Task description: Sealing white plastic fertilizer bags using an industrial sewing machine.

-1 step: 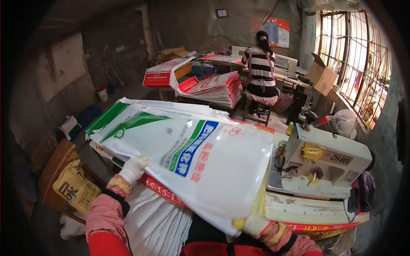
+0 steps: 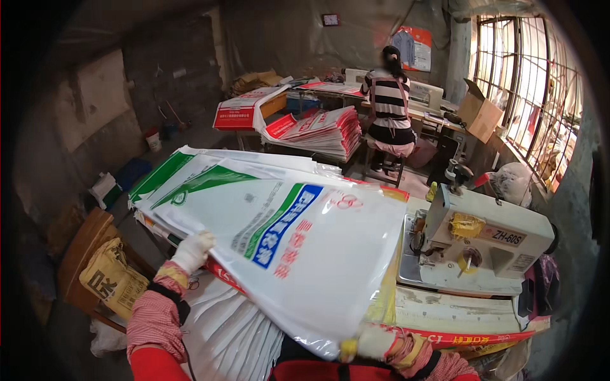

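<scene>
From where I stand, the person's left hand (image 2: 195, 251), in a white glove, is closed on the near edge of a big white bag (image 2: 346, 254) with green and blue print. The right hand (image 2: 375, 343) (its glove yellow at the fingertips) pinches the bag's near corner, close to the body. The bag lies slantwise across a pile of bags (image 2: 149, 184), just left of a sewing machine (image 2: 489, 238). White sheets (image 2: 235, 333) fan out below it. Farther back, a co-worker (image 2: 389, 101) in stripes sits on a stool (image 2: 399, 173).
</scene>
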Motion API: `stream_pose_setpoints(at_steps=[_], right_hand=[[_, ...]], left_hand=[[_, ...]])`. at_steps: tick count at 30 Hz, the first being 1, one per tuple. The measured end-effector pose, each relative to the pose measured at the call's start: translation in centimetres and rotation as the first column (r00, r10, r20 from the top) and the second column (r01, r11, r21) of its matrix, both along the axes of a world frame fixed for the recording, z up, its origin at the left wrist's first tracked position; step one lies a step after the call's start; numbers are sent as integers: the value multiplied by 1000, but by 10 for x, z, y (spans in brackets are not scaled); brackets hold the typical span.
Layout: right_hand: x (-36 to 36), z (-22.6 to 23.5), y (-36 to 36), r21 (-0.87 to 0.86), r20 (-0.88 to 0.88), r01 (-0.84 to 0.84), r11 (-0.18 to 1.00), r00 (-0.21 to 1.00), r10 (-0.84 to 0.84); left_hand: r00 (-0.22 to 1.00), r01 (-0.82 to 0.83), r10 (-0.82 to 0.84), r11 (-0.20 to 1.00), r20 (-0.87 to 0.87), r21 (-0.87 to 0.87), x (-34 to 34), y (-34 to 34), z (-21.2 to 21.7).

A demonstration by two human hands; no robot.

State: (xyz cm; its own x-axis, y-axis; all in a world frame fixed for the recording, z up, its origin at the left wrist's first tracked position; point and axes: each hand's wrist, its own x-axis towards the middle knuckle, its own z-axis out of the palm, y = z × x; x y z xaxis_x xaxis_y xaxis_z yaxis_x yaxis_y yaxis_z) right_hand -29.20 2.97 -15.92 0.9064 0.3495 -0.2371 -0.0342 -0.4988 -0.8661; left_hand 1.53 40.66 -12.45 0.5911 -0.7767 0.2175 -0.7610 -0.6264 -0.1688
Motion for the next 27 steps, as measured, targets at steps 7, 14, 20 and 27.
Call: stream_pose_setpoints(at_steps=[7, 14, 20, 27], right_hand=[[0, 96, -31, 541, -118, 100, 835, 992, -42], [123, 99, -65, -517, 354, 402, 755, 904, -239], [134, 47, -80, -601, 440, 476, 642, 868, -232], [177, 58, -108, -417, 176, 425, 803, 905, -388]], left_hand=[[694, -665, 448, 698, -563, -264, 1, 75, 7], [712, -697, -87, 32, -697, -716, -152, 4, -47], [208, -953, -576, 63, -790, -297, -291, -33, -82], [448, -843, -615, -49, -649, -535, -284, -70, -82]])
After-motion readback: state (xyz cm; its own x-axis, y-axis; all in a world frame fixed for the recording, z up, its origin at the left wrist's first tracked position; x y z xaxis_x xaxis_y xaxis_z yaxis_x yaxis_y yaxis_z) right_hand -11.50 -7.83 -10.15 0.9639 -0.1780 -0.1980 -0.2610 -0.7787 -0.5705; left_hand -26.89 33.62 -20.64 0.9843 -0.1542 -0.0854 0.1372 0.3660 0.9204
